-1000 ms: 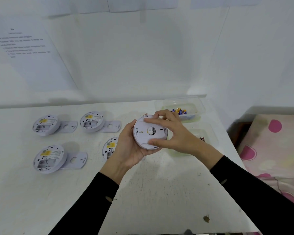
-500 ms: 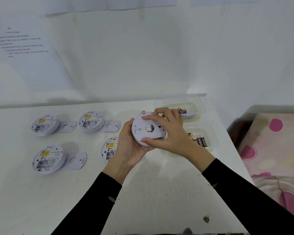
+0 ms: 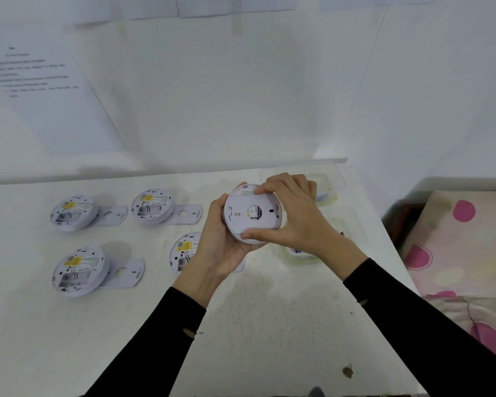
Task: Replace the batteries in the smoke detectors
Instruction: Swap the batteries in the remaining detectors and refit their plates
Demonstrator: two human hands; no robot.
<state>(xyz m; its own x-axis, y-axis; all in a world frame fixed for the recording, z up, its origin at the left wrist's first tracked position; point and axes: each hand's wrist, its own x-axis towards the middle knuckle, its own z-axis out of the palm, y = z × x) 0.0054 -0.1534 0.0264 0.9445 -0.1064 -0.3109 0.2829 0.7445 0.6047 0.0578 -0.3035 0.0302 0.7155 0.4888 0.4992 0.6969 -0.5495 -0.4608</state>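
I hold a round white smoke detector above the table, its back plate facing me. My left hand cups it from below and behind. My right hand grips its rim, fingers on the top edge and thumb on the lower edge. Three opened detectors lie face down with their battery bays showing: one at the far left, one beside it, one nearer me. A fourth is partly hidden by my left hand. Detached mounting plates lie beside them.
Two clear plastic trays sit behind my right hand: the far one and the near one, their contents mostly hidden. The white table ends at right, where a pink spotted cloth lies. A printed sheet hangs on the wall.
My right hand has shifted round the detector's rim, and the detector has turned a little in my hands. The near tray's batteries are now hidden behind my right wrist.
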